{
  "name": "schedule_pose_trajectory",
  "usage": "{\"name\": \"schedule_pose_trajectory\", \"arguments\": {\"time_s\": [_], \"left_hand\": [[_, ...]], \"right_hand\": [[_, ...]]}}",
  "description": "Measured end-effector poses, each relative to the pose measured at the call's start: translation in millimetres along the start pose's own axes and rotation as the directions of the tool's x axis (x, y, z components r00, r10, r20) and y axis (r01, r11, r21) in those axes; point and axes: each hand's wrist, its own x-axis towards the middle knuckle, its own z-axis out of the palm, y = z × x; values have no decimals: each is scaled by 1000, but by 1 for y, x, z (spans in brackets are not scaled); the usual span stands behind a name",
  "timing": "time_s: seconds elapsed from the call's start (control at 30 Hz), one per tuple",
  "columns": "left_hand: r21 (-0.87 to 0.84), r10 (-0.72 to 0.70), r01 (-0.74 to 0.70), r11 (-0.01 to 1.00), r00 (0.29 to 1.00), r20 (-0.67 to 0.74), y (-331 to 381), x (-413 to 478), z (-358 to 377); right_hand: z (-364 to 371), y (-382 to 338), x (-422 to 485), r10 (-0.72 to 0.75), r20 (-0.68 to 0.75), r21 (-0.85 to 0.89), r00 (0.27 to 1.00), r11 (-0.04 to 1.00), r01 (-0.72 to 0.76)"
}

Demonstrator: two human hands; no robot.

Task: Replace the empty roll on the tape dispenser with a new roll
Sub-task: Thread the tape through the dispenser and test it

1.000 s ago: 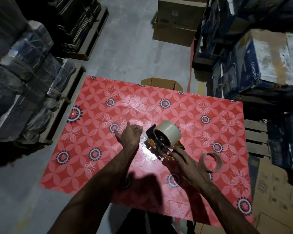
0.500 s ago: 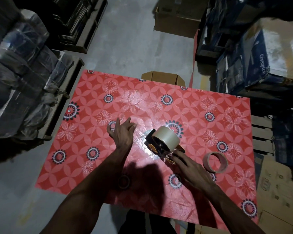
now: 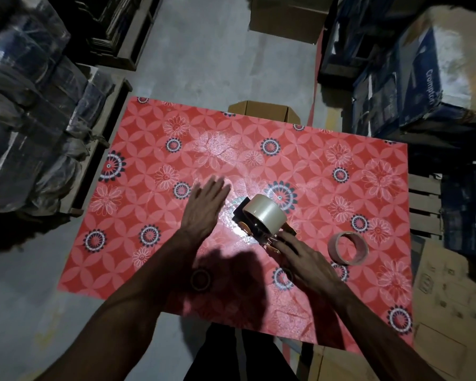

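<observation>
The new roll (image 3: 264,214) already sits on the dispenser (image 3: 261,232) mid-table; the empty core (image 3: 347,248) lies toward the right edge. The right hand (image 3: 300,257) steadies the dispenser's handle (fingers resting, not clenched), the left hand (image 3: 204,209) hovers flat, holding nothing. Threading the tape probably remains.

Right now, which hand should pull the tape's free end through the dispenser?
Probably the left hand: it is open, flat and holds nothing, just beside the new roll. The right hand rests its fingertips on the dispenser's near end, apparently steadying it, with the empty core beside it.
</observation>
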Motion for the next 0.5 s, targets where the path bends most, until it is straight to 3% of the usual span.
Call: {"name": "schedule_pose_trajectory", "arguments": {"time_s": [0.07, 0.13, 0.5], "left_hand": [[-62, 174, -167, 984, 975, 136, 2, -9, 5], [-99, 205, -190, 977, 962, 182, 8, -19, 10], [-160, 5, 36, 986, 968, 249, 0, -2, 0]], "right_hand": [[3, 1, 0, 13, 21, 4, 1000, 1000, -13], [5, 3, 0, 6, 17, -5, 1000, 1000, -6], [-8, -4, 2, -6, 19, -44, 1000, 999, 7]]}}
